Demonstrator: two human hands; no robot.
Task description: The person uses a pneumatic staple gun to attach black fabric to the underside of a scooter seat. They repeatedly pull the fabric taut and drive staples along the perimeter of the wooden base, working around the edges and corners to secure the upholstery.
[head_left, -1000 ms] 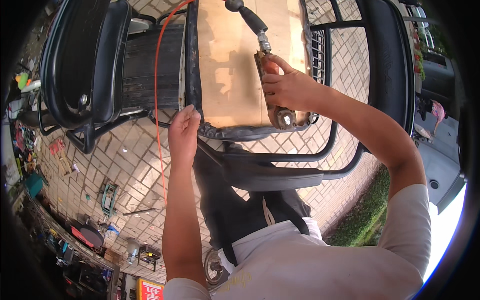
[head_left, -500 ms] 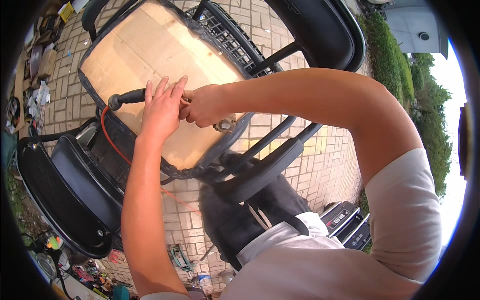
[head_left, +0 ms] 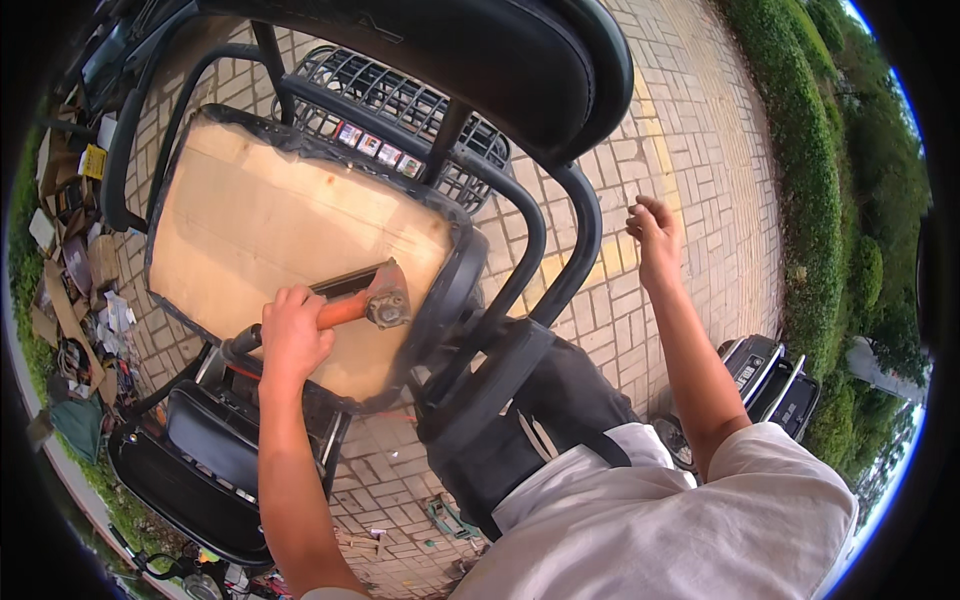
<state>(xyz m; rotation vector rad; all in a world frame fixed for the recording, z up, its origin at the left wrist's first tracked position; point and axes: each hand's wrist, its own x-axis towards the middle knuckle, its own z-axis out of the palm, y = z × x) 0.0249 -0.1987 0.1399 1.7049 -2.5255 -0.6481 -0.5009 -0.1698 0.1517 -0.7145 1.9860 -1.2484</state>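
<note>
One left hand (head_left: 292,335) grips an orange stapler (head_left: 365,305) on the plywood seat base (head_left: 270,230); right hand (head_left: 655,235) hangs loosely curled, empty.

The scene is viewed from a single head-worn fisheye camera, aimed steeply down from close above an upturned chair seat (head_left: 300,250) and brick paving (head_left: 690,130). Straight lines are bent toward the rim, and no second view is given.

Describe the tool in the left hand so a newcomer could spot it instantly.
Start at the upturned chair seat, whose bare plywood underside faces the camera. Near its lower right edge the left hand grips an orange pneumatic staple gun lying on the wood. It is the only orange tool on the board, with a dark metal nose beside the black fabric edging.
</note>
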